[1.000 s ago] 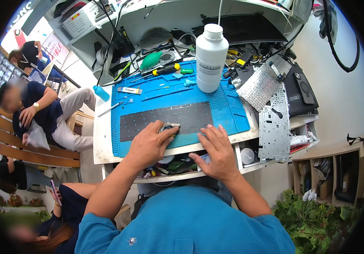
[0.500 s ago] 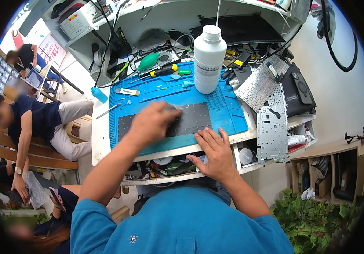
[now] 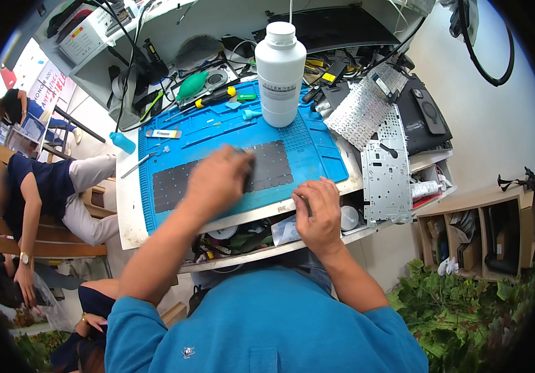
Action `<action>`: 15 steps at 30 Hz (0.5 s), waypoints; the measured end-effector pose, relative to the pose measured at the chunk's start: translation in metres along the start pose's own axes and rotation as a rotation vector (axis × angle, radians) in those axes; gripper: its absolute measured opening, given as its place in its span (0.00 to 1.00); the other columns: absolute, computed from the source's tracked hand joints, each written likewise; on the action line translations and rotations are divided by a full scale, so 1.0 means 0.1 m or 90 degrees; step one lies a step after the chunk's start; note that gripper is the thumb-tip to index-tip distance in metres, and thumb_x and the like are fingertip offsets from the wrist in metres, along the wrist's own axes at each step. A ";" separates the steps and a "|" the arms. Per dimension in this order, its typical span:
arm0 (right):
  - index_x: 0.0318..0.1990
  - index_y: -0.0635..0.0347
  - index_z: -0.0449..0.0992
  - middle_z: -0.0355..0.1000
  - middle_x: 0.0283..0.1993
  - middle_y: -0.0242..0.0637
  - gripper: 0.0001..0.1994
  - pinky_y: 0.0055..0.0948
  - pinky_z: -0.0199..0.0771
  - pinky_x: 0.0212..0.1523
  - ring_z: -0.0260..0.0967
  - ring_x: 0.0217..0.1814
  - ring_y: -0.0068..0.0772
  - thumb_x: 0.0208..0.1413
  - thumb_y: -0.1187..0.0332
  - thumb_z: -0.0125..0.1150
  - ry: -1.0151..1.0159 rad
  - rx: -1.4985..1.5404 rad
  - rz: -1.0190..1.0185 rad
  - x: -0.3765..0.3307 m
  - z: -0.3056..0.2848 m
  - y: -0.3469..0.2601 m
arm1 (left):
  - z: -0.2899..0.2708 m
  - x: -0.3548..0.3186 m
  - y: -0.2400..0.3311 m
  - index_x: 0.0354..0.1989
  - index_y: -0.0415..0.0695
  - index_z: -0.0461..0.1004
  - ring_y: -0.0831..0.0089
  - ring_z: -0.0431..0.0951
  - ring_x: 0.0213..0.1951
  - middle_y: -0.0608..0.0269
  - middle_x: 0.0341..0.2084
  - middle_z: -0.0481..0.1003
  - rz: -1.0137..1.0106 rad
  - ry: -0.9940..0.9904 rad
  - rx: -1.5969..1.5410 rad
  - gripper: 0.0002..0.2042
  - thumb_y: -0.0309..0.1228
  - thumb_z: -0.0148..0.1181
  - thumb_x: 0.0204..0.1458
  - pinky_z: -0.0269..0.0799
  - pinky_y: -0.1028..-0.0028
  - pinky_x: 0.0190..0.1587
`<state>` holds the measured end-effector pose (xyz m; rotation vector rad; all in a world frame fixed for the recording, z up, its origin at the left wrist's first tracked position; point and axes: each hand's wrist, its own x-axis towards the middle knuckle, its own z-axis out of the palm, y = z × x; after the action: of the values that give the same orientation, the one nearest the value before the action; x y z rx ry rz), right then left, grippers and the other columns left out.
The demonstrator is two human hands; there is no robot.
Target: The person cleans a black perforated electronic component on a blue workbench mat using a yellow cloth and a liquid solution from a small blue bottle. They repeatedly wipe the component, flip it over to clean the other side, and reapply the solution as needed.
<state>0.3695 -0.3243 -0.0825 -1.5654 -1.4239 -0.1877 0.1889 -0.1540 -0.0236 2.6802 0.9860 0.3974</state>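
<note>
A black sheet of keyboard keys (image 3: 270, 166) lies flat on a blue work mat (image 3: 311, 146). My left hand (image 3: 218, 180) is over the middle of that sheet, blurred, its fingers curled around a small dark object that touches the keys. My right hand (image 3: 316, 214) rests with bent fingers on the bench's front edge, just right of the sheet, and I see nothing in it. Below both hands an open drawer (image 3: 242, 239) holds small parts.
A tall white bottle (image 3: 278, 68) stands at the mat's back. A metal keyboard frame (image 3: 386, 180) and a silver key panel (image 3: 364, 105) lie to the right. A green blower bulb (image 3: 191, 86) and a screwdriver (image 3: 214, 98) lie behind. People sit at the left (image 3: 37, 186).
My left hand left the mat's front edge and moved up onto the black key sheet. My right hand stayed at the front edge and bent its fingers.
</note>
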 end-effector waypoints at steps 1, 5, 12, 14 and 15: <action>0.45 0.60 0.82 0.78 0.46 0.41 0.09 0.53 0.74 0.65 0.77 0.52 0.50 0.58 0.78 0.74 -0.015 -0.010 0.012 0.03 -0.05 0.04 | 0.10 -0.08 0.16 0.62 0.51 0.84 0.49 0.82 0.45 0.52 0.45 0.77 0.022 -0.009 -0.013 0.17 0.34 0.68 0.65 0.81 0.54 0.46; 0.43 0.60 0.83 0.78 0.40 0.41 0.07 0.51 0.74 0.53 0.76 0.46 0.51 0.60 0.77 0.74 -0.006 -0.053 0.033 0.20 -0.27 0.07 | 0.07 -0.13 0.34 0.60 0.52 0.85 0.48 0.83 0.43 0.52 0.43 0.77 0.117 -0.043 -0.065 0.16 0.34 0.69 0.64 0.81 0.54 0.45; 0.41 0.63 0.81 0.78 0.36 0.42 0.05 0.48 0.74 0.46 0.75 0.41 0.50 0.60 0.79 0.73 -0.051 0.025 0.082 0.49 -0.38 0.04 | 0.00 -0.10 0.47 0.57 0.50 0.86 0.47 0.85 0.45 0.51 0.43 0.79 0.126 -0.173 -0.189 0.13 0.35 0.65 0.67 0.81 0.49 0.48; 0.39 0.63 0.81 0.77 0.36 0.43 0.05 0.47 0.74 0.45 0.75 0.41 0.51 0.60 0.79 0.73 -0.064 0.073 0.142 0.58 -0.39 -0.04 | 0.12 0.00 0.41 0.58 0.51 0.86 0.47 0.84 0.45 0.51 0.43 0.79 0.054 -0.079 -0.140 0.14 0.35 0.65 0.66 0.81 0.50 0.49; 0.39 0.63 0.80 0.77 0.36 0.43 0.06 0.47 0.74 0.44 0.75 0.41 0.52 0.60 0.79 0.73 -0.060 0.069 0.114 0.60 -0.38 -0.06 | 0.16 0.03 0.40 0.58 0.51 0.86 0.47 0.84 0.46 0.51 0.43 0.79 0.018 -0.032 -0.116 0.14 0.35 0.66 0.66 0.81 0.50 0.49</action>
<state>0.4005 -0.3114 -0.0193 -1.6195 -1.3330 0.0695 0.2200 -0.1836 -0.0246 2.5303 0.8559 0.4022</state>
